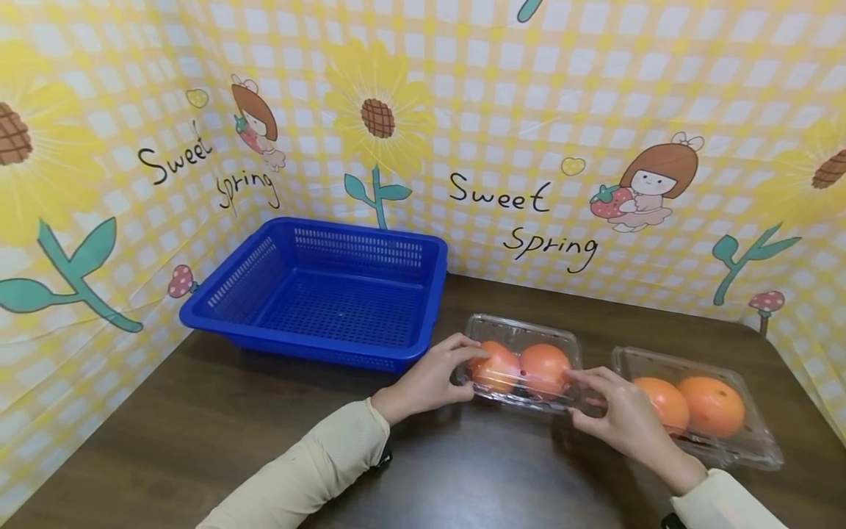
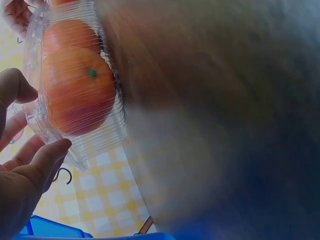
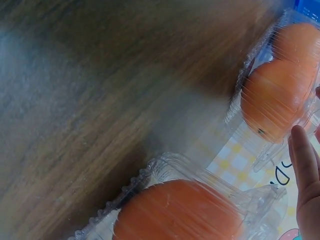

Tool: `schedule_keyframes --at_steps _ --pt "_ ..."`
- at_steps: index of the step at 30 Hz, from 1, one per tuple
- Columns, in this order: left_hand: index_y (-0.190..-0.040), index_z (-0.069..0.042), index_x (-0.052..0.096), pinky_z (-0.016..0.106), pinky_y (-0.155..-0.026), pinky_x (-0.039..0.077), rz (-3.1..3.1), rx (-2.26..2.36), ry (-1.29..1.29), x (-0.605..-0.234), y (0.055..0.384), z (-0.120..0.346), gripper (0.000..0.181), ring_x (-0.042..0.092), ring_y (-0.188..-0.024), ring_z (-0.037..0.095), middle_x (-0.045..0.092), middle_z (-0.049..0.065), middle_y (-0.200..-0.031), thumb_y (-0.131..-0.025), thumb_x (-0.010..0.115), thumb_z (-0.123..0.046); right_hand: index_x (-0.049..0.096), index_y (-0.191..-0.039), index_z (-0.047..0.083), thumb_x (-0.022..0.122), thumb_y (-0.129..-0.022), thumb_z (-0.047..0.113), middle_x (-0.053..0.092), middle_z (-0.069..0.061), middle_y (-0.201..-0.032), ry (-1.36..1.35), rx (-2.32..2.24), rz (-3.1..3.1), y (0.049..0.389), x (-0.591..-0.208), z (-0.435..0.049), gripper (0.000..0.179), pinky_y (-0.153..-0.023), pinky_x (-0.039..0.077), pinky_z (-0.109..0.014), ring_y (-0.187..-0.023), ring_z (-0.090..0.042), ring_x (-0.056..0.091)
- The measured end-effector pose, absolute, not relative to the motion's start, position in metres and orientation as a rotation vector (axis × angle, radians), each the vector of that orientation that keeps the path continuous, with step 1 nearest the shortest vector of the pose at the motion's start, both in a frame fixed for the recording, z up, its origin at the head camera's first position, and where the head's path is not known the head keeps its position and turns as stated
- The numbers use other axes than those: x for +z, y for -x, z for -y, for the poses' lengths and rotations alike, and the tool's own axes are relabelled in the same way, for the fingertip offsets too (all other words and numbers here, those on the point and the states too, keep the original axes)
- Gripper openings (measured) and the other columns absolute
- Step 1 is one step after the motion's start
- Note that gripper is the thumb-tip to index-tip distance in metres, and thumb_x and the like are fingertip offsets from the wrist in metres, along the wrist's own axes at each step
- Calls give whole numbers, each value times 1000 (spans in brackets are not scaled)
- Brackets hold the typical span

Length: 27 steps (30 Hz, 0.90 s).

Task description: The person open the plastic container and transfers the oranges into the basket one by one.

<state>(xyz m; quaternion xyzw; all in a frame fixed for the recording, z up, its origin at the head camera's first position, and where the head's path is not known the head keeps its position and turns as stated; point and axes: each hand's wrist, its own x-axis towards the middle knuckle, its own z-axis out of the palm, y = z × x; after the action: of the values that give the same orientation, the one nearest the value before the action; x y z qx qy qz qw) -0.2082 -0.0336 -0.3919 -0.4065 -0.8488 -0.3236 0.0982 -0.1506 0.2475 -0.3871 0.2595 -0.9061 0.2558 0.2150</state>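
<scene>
In the head view a clear plastic clamshell box (image 1: 522, 328) holds two oranges (image 1: 546, 369) side by side, right of centre over the dark table. My left hand (image 1: 429, 380) grips its left end, fingers over the lid and thumb low at the near edge. My right hand (image 1: 624, 415) holds the right end between thumb and fingers. In the left wrist view the left thumb (image 2: 50, 157) presses the box's rim. A second clear box (image 1: 753, 441) with two oranges (image 1: 712, 406) lies to the right, partly hidden behind my right hand and wrist.
A blue plastic basket (image 1: 317, 347) with slotted walls stands at the back left, with nothing inside it. Behind the dark wooden table (image 1: 502, 470) hangs a yellow checked cloth (image 1: 496, 132) with flowers and lettering, which also covers the sides.
</scene>
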Motion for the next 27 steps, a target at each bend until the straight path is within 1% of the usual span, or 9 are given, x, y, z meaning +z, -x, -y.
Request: schedule_keyframes --at_steps 4,8,17,24,27 --pt "-113 -7 59 22 -79 43 2545 -949 1229 -389 208 34 46 52 -96 15 52 8 -111 -68 65 -9 64 -101 3 74 -58 4 61 -4 -90 -730 692 2507 150 -386 -247 45 -55 45 -10 -64 -11 63" --pt "-117 -10 57 21 -81 42 2634 -948 1217 -386 207 35 47 50 -98 13 50 6 -115 -71 66 -11 64 -100 2 74 -57 3 60 -5 -88 -750 687 2500 150 -385 -247 44 -55 45 -10 -63 -11 63" --pt "-117 -9 57 18 -78 42 2626 -929 1221 -386 207 34 47 50 -97 13 50 6 -114 -71 65 -9 63 -101 1 74 -57 3 61 -5 -88 -752 691 2503 149 -384 -248 45 -54 46 -11 -62 -12 63" --pt "-115 -7 58 14 -63 40 2595 -946 1237 -387 208 34 45 50 -87 13 51 6 -114 -71 64 -7 63 -101 1 74 -58 2 61 -5 -87 -754 677 2504 149 -384 -247 45 -54 46 -11 -62 -11 62" --pt "-115 -7 58 13 -63 39 2592 -948 1237 -387 208 35 44 49 -87 12 51 6 -113 -71 64 -7 63 -101 1 74 -58 2 60 -5 -87 -762 658 2501 150 -385 -247 45 -54 46 -11 -61 -11 62"
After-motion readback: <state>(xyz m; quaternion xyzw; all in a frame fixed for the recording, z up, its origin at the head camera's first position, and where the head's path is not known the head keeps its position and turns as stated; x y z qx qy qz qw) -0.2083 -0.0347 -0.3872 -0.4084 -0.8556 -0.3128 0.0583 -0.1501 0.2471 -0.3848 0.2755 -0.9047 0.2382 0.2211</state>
